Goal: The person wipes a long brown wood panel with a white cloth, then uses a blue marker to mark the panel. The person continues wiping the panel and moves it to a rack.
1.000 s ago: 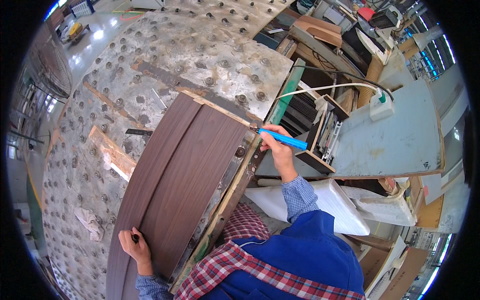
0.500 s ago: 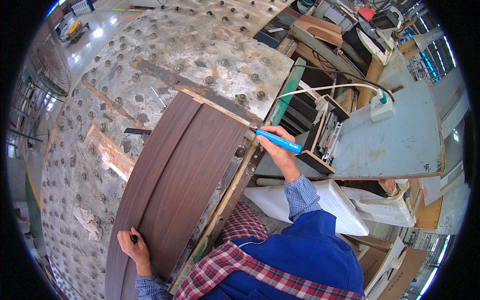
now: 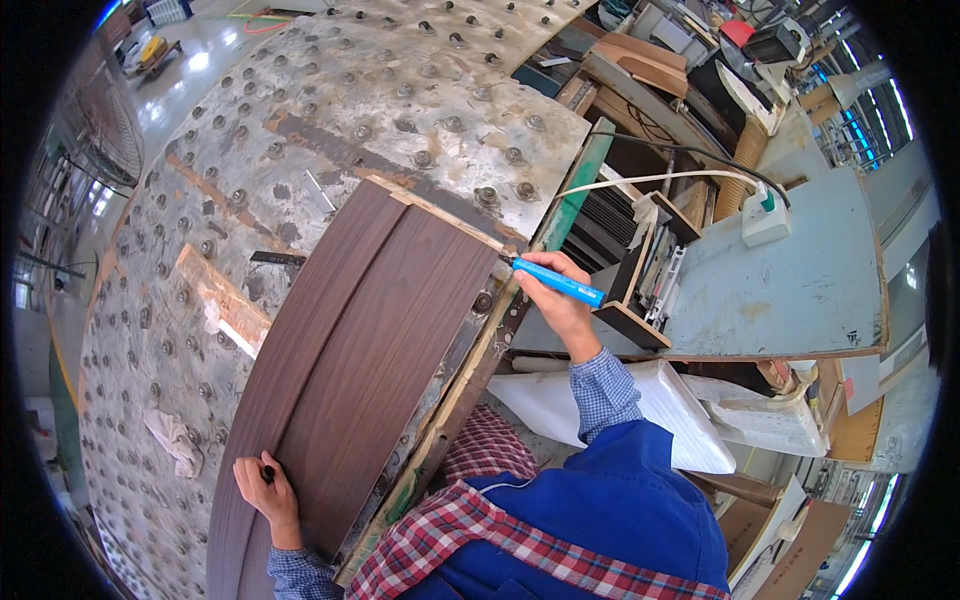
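Observation:
A long dark-brown wood-grain panel (image 3: pixel 385 320) with a groove along it lies across the studded metal bench (image 3: pixel 330 110). Its far end shows a pale raw edge (image 3: pixel 445 218). At the right corner of that edge, the dark tip of a thick blue marker (image 3: pixel 575 285) points at or touches the panel; the exact contact is too small to tell. My right hand (image 3: pixel 556 305) is closed around the marker's front part. Resting on the near part of the panel, my left hand (image 3: pixel 266 492) is curled around a small black cylindrical piece (image 3: pixel 267 474), which looks like a marker cap.
Left of the panel lie a wooden strip (image 3: pixel 222 298), a white cloth (image 3: pixel 174 442), a black flat bar (image 3: pixel 277 258) and a thin metal piece (image 3: pixel 319 192). To the right stand a small open box of metal parts (image 3: pixel 655 270) and a grey-blue board with a white power socket (image 3: pixel 765 220).

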The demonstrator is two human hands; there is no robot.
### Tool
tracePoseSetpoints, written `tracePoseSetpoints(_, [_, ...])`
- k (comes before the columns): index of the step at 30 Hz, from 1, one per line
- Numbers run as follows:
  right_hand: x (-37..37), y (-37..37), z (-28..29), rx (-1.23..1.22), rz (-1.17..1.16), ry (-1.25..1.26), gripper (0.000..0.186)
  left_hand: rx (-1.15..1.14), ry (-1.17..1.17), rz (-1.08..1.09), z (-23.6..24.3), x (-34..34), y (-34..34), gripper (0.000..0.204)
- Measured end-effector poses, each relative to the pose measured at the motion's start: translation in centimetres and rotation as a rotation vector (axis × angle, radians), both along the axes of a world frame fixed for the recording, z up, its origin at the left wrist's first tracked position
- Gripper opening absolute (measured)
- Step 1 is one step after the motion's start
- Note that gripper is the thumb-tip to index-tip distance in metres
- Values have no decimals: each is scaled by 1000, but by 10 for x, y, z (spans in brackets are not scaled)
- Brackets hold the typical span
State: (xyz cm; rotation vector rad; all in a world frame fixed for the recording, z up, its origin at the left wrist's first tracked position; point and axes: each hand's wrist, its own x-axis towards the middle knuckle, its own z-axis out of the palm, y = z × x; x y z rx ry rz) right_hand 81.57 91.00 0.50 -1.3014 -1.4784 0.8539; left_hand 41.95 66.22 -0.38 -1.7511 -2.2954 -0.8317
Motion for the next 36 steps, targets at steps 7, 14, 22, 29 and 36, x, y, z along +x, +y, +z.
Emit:
tracePoseSetpoints(7, [-6, -10, -1, -19, 27, 48, 19, 23, -8, 14, 4, 4, 4, 24])
tracePoseSetpoints(14, [-15, -29, 1, -5, 61, 10, 18, 0, 22, 18, 0, 0, 2, 24])
tracePoseSetpoints(22, [-33, -59, 12, 6, 141, -81, 19, 28, 19, 10, 3, 3, 5, 24])
tracePoseSetpoints(29, [-46, -85, 16, -24, 211, -52, 19, 28, 8, 3, 4, 2, 5, 24])
tracePoseSetpoints(36, [-57, -104, 10, -28, 265, -8, 18, 51, 31, 1, 7, 3, 6, 25])
